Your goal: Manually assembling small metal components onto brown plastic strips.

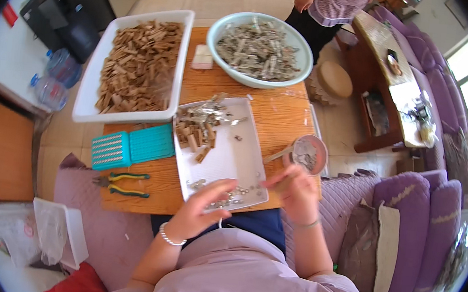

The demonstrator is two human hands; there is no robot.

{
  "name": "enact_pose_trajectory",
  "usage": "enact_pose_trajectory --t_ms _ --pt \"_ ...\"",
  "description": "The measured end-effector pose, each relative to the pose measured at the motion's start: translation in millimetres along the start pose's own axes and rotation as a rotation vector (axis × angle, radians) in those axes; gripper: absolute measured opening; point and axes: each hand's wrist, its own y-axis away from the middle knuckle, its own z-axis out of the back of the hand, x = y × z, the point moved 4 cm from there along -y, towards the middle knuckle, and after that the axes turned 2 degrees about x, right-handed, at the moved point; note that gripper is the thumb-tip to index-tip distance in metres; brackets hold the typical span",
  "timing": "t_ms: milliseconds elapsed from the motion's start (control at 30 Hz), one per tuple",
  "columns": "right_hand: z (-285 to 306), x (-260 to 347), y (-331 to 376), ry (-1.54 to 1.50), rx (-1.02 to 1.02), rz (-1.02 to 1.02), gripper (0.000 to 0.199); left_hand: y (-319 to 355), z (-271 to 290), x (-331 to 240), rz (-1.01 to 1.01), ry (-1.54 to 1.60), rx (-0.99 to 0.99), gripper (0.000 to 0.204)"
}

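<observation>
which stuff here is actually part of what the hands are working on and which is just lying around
In use:
- left hand, over the small metal parts
- right hand, holding a small piece
- small white tray with wooden pieces
- small bowl

Lying about:
- pliers
- teal plastic block
- big white tray of wood pieces
- large basin
- water bottles

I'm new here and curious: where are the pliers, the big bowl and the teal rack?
pliers (123, 183), head view, on the handles
big bowl (305, 68), head view, on its right rim
teal rack (151, 143), head view, on its right half
</observation>
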Motion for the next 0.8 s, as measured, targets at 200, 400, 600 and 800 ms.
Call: enact_pose_trajectory --t_ms 200,400,600,800 --pt "264.5 20.5 33.1 0.175 -0.861 0.068 0.023 24.8 70.4 19.5 0.057 0.087 -0.436 0.041" --pt "416.8 -29.7 50.5 0.326 -1.014 -0.233 0.036 43.0 91.7 29.6 0.128 0.184 -0.591 0.032" --pt "318.1 31.0 16.7 0.341 -0.879 0.168 0.026 77.9 107.1 30.4 0.155 0.06 -0.759 0.023" --pt "78.9 72.0 -17.4 0.864 -0.473 0.38 0.014 44.4 116.4 41.5 0.093 -0.039 -0.719 0.016"
